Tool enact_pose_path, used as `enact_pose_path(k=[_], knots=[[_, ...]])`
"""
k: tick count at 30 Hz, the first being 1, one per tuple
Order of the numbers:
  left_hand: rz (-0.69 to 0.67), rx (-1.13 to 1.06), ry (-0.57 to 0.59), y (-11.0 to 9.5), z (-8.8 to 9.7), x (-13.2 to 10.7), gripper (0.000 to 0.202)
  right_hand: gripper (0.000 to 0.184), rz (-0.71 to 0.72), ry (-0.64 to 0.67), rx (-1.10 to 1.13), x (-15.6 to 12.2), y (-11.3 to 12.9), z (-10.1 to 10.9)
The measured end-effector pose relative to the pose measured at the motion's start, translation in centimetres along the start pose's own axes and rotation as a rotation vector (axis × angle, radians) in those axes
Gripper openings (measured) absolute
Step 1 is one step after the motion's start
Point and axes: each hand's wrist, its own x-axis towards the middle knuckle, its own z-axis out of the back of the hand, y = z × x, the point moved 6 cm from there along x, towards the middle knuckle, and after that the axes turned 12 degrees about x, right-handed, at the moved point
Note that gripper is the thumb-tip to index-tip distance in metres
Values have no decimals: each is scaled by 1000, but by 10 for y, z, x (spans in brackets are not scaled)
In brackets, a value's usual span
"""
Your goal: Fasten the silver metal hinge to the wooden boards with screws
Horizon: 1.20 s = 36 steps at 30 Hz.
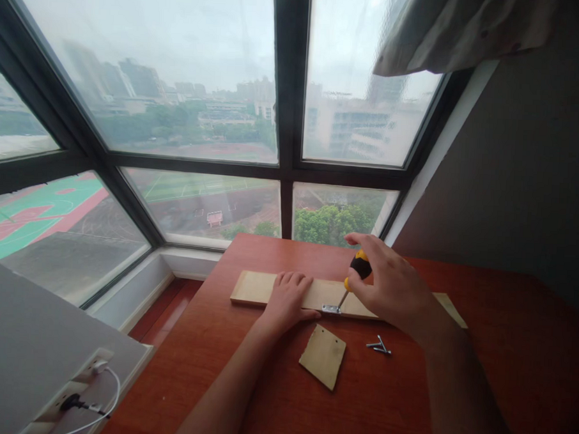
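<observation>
A long pale wooden board [252,287] lies across the red-brown table. My left hand [288,300] rests on it with the fingers laid flat over its top and the thumb along the near edge. A small metal plate [331,309] sits on the board's near edge, right of that thumb. My right hand [387,279] grips a screwdriver [361,265] with a black and yellow handle. Its shaft slants down and left, with the tip at the plate's right end. Whether a screw is under the tip cannot be seen.
Nearer me on the table [206,367] lies a small wooden piece [322,358] with two holes. Several loose screws [380,346] lie to its right. Windows [193,110] rise behind the table, and a power socket with plugged-in cables [87,397] is at lower left.
</observation>
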Motion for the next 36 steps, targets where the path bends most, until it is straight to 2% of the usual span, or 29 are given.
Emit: enact_pose_path(k=[5, 7, 12, 17, 20, 25, 28, 31, 33, 36], knots=[[-4, 13, 0, 0, -2, 0, 80, 31, -149, -70, -159, 3, -9, 4], [-8, 12, -2, 0, -1, 1, 81, 29, -119, -52, -112, 4, -7, 3], [-5, 15, -4, 0, 0, 0, 80, 46, -7, 3, 9, 0, -1, 1], [-16, 25, -8, -1, -1, 0, 80, 31, -86, -75, -100, 3, -7, 4], [-12, 27, -6, 0, -2, 0, 80, 27, -90, -69, -89, 5, -10, 3], [-8, 24, -1, 0, -2, 0, 79, 43, 7, -14, 48, 4, -6, 0], [-11, 23, 0, 0, -2, 0, 79, 47, -4, -50, -19, 3, -6, 0], [-14, 25, -1, 0, -2, 0, 79, 43, -103, -102, -147, 4, -11, 3], [-14, 28, -4, -1, -2, 0, 79, 37, -147, -86, -176, 4, -14, 2], [-13, 33, -8, -1, -2, 0, 79, 34, -94, -36, -102, 4, -11, 0]])
